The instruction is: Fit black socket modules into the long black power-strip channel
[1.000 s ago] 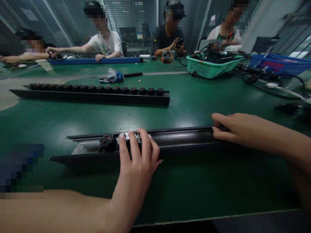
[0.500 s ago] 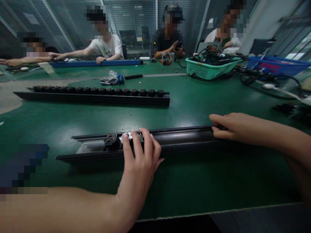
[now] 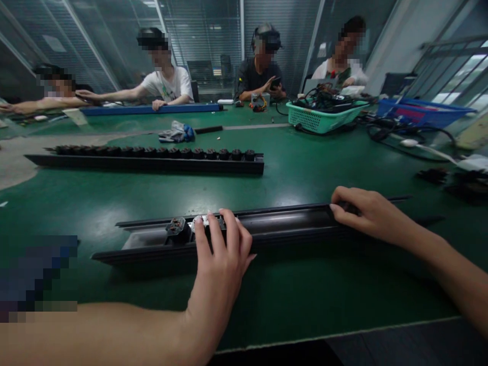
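A long black channel rail (image 3: 285,221) lies across the green table in front of me. Near its left end sits a black socket module (image 3: 177,230), with a white-faced module (image 3: 199,222) beside it, partly under my fingers. My left hand (image 3: 221,249) is closed over these modules, fingertips on top and thumb toward the rail's near side. Farther right, my right hand (image 3: 358,207) is closed in a pinch at the channel, around a small black part (image 3: 348,207) mostly hidden by the fingers.
A second black rail (image 3: 152,163), filled with a row of socket modules, lies beyond. Behind it are a glove (image 3: 177,132), a green basket (image 3: 324,117) of cables and a blue basket (image 3: 423,114). Cables lie at right. Several people sit across the table.
The view has shifted a little. My right hand has turned slightly, and the rail's far-right end now shows beyond it. My left hand stays over the same modules.
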{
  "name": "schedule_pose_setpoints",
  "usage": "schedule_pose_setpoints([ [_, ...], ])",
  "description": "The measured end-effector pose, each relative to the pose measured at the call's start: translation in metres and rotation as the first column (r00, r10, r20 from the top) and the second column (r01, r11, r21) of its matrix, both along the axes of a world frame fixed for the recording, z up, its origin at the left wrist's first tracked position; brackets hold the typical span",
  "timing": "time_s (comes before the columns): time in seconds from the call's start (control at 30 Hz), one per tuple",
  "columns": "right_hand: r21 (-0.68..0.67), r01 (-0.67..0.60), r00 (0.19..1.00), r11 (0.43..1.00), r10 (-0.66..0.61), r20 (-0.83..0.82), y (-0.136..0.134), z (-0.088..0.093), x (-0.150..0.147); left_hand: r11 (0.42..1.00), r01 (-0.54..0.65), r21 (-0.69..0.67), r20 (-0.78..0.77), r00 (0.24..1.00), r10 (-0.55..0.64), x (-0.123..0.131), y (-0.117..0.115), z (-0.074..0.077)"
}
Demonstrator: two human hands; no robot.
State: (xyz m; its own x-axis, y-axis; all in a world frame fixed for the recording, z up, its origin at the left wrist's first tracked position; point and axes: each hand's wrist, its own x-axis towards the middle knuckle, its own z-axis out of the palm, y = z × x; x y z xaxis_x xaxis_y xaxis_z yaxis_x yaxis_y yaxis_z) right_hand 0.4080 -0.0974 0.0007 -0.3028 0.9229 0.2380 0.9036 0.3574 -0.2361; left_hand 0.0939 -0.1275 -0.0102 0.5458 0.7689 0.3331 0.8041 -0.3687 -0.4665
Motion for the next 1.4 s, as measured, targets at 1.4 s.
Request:
schedule_pose_setpoints([
  [1.4,-0.238,0.099,0.995,0.966,-0.101,0.004,0.000,0.015,0.045,0.999,0.024,-0.044,0.105,0.994,-0.019,0.000,0.000,-0.003],
])
